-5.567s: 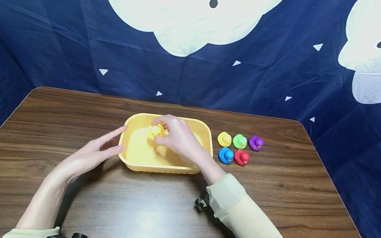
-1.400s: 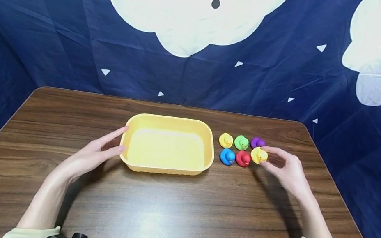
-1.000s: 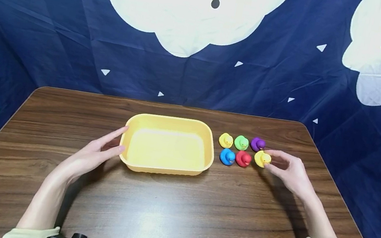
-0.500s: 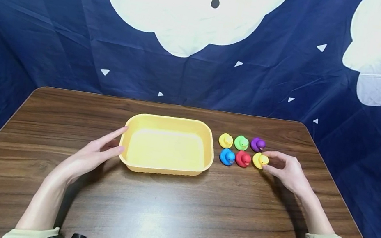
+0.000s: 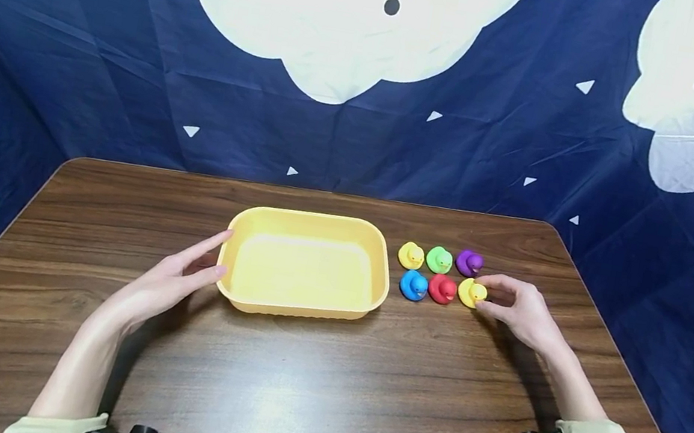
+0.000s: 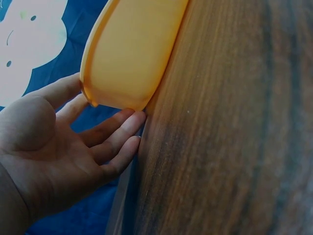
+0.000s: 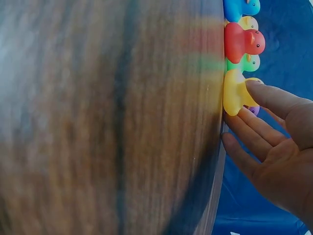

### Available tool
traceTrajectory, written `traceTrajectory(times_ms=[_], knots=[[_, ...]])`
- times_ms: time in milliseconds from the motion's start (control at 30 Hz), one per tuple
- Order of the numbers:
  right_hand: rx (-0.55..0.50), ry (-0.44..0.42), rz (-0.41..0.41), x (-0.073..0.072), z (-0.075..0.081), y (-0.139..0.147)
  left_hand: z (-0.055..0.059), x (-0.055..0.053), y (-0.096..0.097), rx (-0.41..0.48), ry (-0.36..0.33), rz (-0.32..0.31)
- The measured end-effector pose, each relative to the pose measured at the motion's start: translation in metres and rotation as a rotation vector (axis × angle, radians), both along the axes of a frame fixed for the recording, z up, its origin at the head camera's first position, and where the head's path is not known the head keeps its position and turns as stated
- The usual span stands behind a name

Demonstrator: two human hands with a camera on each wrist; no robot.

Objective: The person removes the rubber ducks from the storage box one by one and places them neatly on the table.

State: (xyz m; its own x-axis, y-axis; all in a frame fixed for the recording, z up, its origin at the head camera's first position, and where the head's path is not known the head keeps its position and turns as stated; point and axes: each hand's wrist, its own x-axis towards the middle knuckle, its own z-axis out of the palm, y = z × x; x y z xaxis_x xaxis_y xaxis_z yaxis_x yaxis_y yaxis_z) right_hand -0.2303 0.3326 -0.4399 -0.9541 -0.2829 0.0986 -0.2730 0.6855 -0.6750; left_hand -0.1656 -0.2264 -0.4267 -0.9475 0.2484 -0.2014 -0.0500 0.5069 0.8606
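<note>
On the table, a yellow rubber duck (image 5: 470,293) sits at the right end of the front row, beside the red duck (image 5: 442,289). My right hand (image 5: 525,313) pinches it; the right wrist view has the thumb against its head and the other fingers behind it. At the left end of the yellow plastic basin (image 5: 298,312), my left hand (image 5: 162,282) touches the rim and end wall with extended fingers. Nothing lies in the basin. In the left wrist view, the left hand's fingertips (image 6: 139,117) meet the bottom corner of its wall.
A blue duck (image 5: 413,285) stands left of the red one. Behind are another yellow duck (image 5: 411,255), a green duck (image 5: 439,260) and a purple duck (image 5: 469,263). A blue printed cloth (image 5: 357,150) hangs beyond the wooden table (image 5: 292,389).
My right hand has carried the yellow duck out of the basin, lowered it beside the red duck and slid it slightly left. My left hand has stayed at the basin.
</note>
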Motion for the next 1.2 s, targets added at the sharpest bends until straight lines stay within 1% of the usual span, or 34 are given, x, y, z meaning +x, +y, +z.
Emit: traceTrajectory(times_ms=[267,633,900,1000,1200], knots=[[0.005,0.004,-0.002,-0.0009,0.0009,-0.0016,0.0012,0.0,0.0006,0.016,0.0,-0.001],[0.028,-0.028,-0.004,-0.0064,-0.0019,-0.0038,-0.0013,0.0025,-0.0019,0.005,-0.008,0.014],[-0.048,-0.078,0.025,-0.0056,-0.0001,-0.0021,-0.0019,0.0014,-0.0015,0.009,-0.015,0.005],[-0.067,-0.083,0.02,-0.004,0.0002,-0.0002,-0.0023,0.0004,-0.0017,0.0,-0.009,0.003],[-0.063,-0.037,0.002,-0.0041,0.0013,0.0,-0.0036,-0.0002,-0.0023,0.0,0.005,-0.002]])
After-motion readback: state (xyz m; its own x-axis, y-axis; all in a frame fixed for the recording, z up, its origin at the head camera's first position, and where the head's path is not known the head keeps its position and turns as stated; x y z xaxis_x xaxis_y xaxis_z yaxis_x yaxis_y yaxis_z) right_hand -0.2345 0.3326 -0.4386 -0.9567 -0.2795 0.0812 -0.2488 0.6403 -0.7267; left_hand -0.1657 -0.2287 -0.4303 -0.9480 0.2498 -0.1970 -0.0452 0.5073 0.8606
